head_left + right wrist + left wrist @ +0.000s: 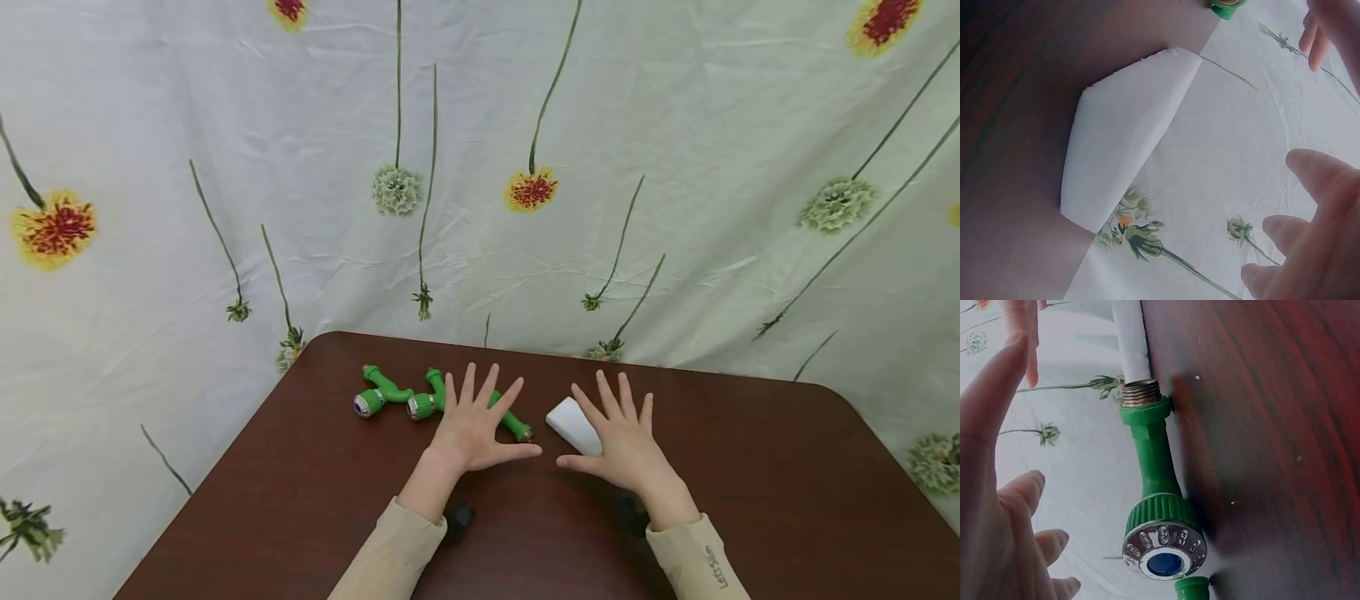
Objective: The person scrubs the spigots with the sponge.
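Note:
Two green plastic pipe fittings with metal threaded ends lie on the brown table. The left fitting lies free. The right fitting runs under my left hand, whose straight, spread fingers hover over it without holding it. In the left wrist view that fitting shows a metal ring with a blue centre, and my fingers stay apart from it. A white block lies under the spread fingers of my right hand. The right wrist view shows the block clear of the fingers.
A pale cloth printed with flowers hangs behind the table and round its left side. The table's far edge runs just beyond the fittings and the block. Bare brown wood stretches to the right and towards me.

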Tool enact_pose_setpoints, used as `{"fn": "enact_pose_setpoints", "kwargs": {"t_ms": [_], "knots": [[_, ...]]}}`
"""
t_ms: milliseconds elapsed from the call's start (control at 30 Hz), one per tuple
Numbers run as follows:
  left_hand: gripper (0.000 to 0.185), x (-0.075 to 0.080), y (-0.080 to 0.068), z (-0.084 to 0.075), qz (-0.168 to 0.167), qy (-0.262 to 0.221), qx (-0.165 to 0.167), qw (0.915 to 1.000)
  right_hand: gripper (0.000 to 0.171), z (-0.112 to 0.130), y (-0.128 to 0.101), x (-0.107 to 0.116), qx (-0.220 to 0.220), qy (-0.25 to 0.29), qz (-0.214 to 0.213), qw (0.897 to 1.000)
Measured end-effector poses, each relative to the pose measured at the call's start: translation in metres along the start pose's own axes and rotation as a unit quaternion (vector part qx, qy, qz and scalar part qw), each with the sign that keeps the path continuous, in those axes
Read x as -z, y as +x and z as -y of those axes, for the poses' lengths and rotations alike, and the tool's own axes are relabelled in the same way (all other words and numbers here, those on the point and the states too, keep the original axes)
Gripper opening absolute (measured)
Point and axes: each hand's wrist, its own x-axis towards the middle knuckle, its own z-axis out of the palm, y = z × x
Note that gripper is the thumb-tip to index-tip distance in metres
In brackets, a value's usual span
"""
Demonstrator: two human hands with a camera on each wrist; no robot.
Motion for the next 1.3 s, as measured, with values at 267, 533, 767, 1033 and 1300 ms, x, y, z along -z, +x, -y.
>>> {"fn": "enact_pose_setpoints", "kwargs": {"t_ms": [267,533,767,1033,1300], "knots": [[0.096,0.003,0.000,0.003,-0.001,-0.003,0.004,1.0000,0.101,-0.001,0.000,0.003,-0.006,0.009,0.005,1.000],[0.097,0.014,0.000,0.012,-0.015,-0.046,0.024,0.9986,0.100,-0.005,-0.001,0.009,-0.003,0.028,-0.012,1.000],[0.094,0.019,0.000,0.019,-0.035,-0.123,0.019,0.9916,0.102,-0.009,0.000,0.011,-0.010,0.052,-0.024,0.998],[0.088,0.017,-0.001,0.021,-0.075,-0.250,0.019,0.9653,0.103,-0.014,0.001,0.012,-0.051,0.126,-0.017,0.991],[0.072,-0.006,0.002,0.020,-0.168,-0.377,0.034,0.9101,0.098,-0.020,0.003,0.006,-0.072,0.195,-0.024,0.978]]}}
